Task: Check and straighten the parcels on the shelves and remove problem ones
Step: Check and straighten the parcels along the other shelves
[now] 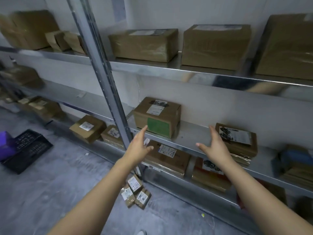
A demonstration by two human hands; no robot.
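Two bare hands are held out toward one cardboard box (157,117) with a green patch on its front. It sits on the middle shelf (194,134), just right of the upright steel post (108,85).

Your left hand (139,145) lies at seven o'clock of the box, its fingers (143,130) straight and released. The longest fingertip is at the box's lower left corner, but whether it touches cannot be told. Your right hand (215,146) is at four o'clock of the box, apart from it, with fingers (212,133) straight, thumb spread and nothing grasped.

Just beside that hand, at three o'clock of it, a flat parcel (237,139) with a scribbled-over label rests on the same shelf.

At twelve to two o'clock of the green-patched box, three larger boxes (215,46) stand in a row on the upper shelf (152,67).

At six o'clock, on the lower shelf (189,167), a labelled parcel (167,158) lies partly behind your left hand.

Further down at six o'clock, a cluster of small parcels (135,190) lies on the grey floor (67,192) by the foot of the post. Far out at eight o'clock a black crate (27,150) sits on the floor, with a purple object (6,145) touching its left side.
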